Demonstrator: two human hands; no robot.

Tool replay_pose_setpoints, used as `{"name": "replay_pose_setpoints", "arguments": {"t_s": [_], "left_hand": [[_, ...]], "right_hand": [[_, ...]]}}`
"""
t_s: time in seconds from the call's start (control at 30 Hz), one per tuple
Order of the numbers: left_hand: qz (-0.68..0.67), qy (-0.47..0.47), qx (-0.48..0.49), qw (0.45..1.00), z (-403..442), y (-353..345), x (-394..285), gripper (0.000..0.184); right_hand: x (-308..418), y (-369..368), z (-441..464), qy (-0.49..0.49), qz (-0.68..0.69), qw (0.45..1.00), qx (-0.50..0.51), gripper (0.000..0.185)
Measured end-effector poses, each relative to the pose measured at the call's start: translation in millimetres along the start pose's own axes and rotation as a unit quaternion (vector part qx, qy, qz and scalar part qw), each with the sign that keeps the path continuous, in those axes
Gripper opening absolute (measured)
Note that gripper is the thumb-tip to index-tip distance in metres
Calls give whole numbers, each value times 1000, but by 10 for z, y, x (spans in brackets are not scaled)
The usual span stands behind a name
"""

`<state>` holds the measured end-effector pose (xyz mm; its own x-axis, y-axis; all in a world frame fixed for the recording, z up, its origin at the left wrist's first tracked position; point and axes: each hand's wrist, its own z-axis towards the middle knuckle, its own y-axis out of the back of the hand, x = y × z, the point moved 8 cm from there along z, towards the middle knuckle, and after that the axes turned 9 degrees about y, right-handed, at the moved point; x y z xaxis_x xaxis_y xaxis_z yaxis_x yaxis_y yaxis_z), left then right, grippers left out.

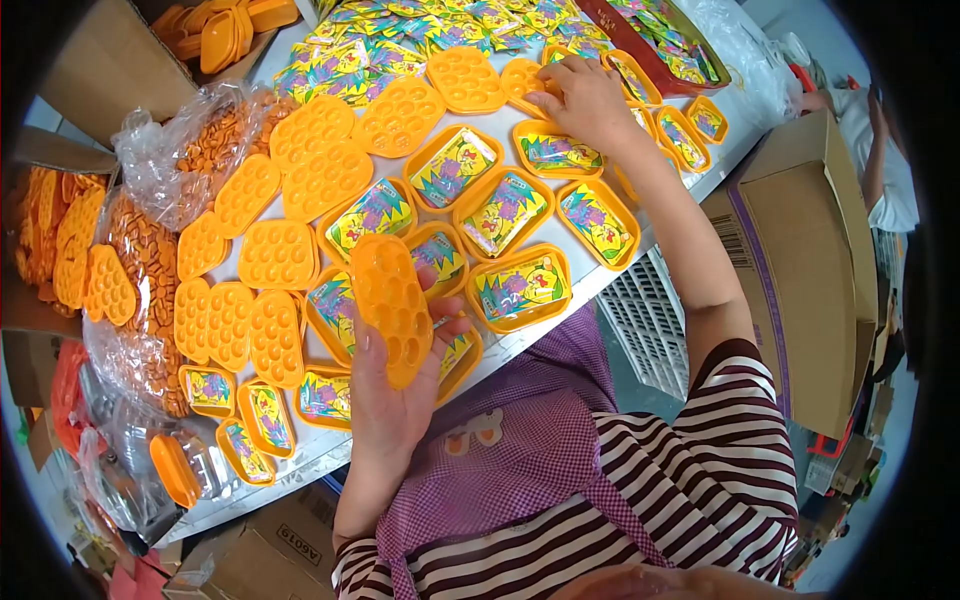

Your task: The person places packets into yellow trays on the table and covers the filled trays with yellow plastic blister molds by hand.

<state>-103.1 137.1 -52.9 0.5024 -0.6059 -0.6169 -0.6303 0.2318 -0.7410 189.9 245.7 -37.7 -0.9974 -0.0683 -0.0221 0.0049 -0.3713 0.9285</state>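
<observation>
My left hand point(395, 390) holds an orange tray insert with round hollows point(392, 305) upright, the thumb on its near face. Beneath and around it lie orange trays with colourful packets inside, such as one tray point(520, 287) to its right. My right hand point(590, 100) reaches to the far side of the table, its fingers bent at an orange insert point(522, 82); whether it grips the insert is unclear. Just below that hand sits a filled tray point(558, 150). More hollowed inserts point(278, 255) spread over the left part of the table.
Loose packets point(400, 45) pile at the back, beside a red box of packets point(660, 40). Bags of small orange pieces point(150, 280) line the left edge. Cardboard boxes point(800, 260) stand right and left. Another person point(875, 160) is at the far right.
</observation>
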Motion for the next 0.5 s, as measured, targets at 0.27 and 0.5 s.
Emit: {"name": "replay_pose_setpoints", "arguments": {"t_s": [0.27,0.5], "left_hand": [[-33,90,59,994,39,-137,143,72],[-58,122,161,978,43,-266,224,69]], "right_hand": [[1015,478,-153,57,510,858,18,29],[1526,775,-399,107,578,788,183,19]]}}
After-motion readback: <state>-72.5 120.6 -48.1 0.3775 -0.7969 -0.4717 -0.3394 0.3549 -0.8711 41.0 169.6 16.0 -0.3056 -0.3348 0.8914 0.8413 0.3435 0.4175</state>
